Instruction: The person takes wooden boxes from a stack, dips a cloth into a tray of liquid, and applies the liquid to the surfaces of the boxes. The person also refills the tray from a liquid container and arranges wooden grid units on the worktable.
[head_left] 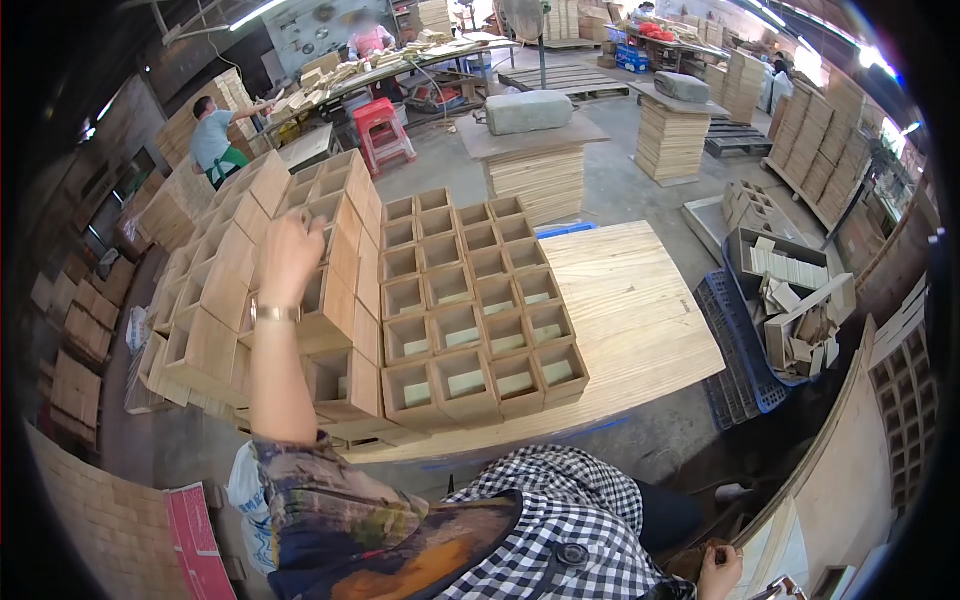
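Note:
My left hand [291,256], with a watch [275,313] on its wrist, reaches over the stacked wooden boxes [222,265] on the left. Its fingers are bent and pressed together at the rim of a box; what they hold, if anything, is hidden. To the right of that arm stand rows of open wooden compartment boxes [460,345], several with pale pieces at the bottom. Down at the lower right edge is my right hand [720,572], its fingers curled near a wooden board [785,550]. I cannot make out what is in it.
A pale wooden board [635,310] lies under the boxes. At right, a blue crate [765,370] carries a bin [790,255] of wood scraps. Beyond stand a red stool [383,135], stacked panels [540,185] under a stone block [528,112], and a person [215,140] at a bench.

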